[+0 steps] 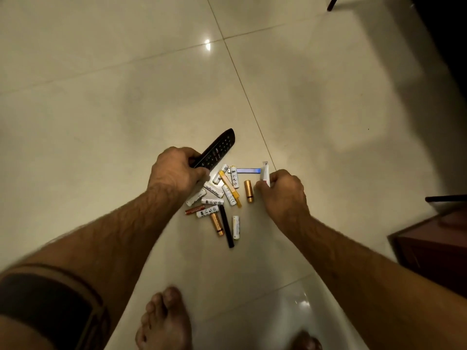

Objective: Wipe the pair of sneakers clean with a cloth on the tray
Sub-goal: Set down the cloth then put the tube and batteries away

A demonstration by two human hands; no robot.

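No sneaker, cloth or tray shows in the head view. My left hand (174,170) grips the lower end of a black remote control (222,145), which points up and away over the tiled floor. My right hand (283,190) pinches a small white packet-like item (265,171) between thumb and curled fingers. Between my hands, several white and gold batteries (214,195) lie scattered on the floor.
A thin black stick (226,226), a yellow strip (230,184) and a shiny bluish bar (246,171) lie among the batteries. My bare foot (164,322) stands below them. A dark red cabinet (434,248) is at the right, and a furniture leg (333,2) at the top right.
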